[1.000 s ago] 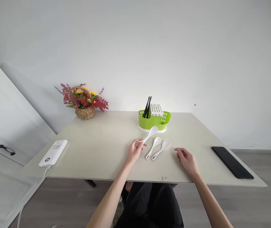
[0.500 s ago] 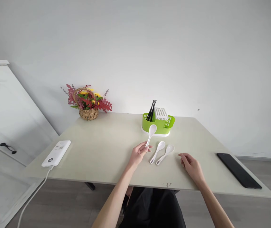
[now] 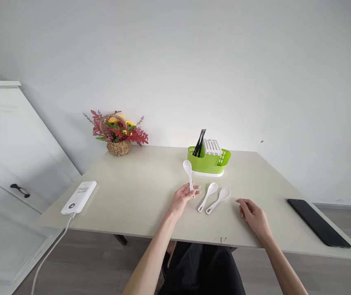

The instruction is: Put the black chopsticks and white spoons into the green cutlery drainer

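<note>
Hands: left grips a white spoon, right empty.

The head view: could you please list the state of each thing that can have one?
Left hand, holding spoon
Held spoon, bowl up
Other two spoons, lying flat
Right hand, fingers curled
Caddy, upright, holding chopsticks
Power bank, cable plugged in
Phone, lying flat
Flower basket, upright, filled
Cabinet, shut
</note>
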`<state>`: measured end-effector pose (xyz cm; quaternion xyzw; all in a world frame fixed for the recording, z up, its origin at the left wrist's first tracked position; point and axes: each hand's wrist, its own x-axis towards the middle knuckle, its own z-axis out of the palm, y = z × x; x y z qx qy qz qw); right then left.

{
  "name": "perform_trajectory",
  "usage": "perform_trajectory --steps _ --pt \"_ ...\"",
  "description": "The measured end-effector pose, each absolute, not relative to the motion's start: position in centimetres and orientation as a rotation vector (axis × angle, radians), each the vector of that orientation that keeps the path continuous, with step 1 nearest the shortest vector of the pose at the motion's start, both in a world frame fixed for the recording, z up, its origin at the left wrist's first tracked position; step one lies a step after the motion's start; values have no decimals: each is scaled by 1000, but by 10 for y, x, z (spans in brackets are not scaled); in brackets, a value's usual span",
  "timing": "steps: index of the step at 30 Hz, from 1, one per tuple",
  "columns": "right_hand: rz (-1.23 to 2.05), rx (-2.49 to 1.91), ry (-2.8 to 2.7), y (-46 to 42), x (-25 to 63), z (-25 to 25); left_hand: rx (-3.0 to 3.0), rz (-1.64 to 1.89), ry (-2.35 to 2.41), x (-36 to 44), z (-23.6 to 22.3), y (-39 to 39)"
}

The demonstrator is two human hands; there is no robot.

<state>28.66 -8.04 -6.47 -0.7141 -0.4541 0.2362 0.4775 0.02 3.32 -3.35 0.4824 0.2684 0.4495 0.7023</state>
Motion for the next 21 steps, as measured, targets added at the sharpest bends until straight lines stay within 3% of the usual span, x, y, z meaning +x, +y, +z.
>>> perform_trajectory --steps 21 --pt "460 -1758 -1140 -81 258 -64 1114 1123 722 18 -36 21"
